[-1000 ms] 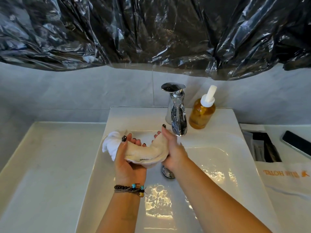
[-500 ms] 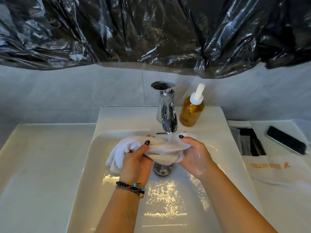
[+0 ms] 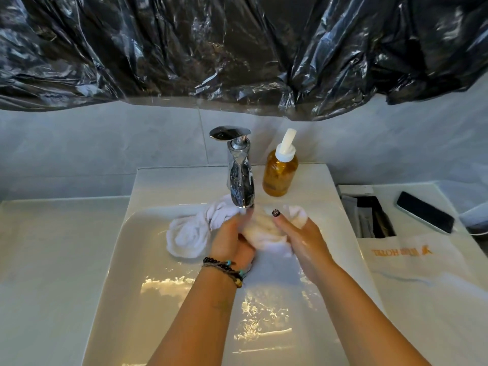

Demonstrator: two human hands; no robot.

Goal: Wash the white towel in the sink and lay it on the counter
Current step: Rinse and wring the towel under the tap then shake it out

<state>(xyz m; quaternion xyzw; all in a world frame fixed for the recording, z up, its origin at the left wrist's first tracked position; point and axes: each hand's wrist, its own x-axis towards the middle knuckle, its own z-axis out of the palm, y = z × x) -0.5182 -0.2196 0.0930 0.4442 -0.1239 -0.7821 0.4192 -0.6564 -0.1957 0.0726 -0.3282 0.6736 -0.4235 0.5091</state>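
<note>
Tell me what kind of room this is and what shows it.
Most likely a hotel bathroom. A white basin sink with a chrome faucet stands against a tiled wall, an amber pump bottle sits on its ledge, and a white bag on the right bears mirrored print that seems to read HOTEL.

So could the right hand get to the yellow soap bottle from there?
Probably yes. The soap bottle stands on the sink's back ledge just beyond the right hand, with nothing between them. But that hand grips the towel under the faucet, so it would have to let go first.
</note>
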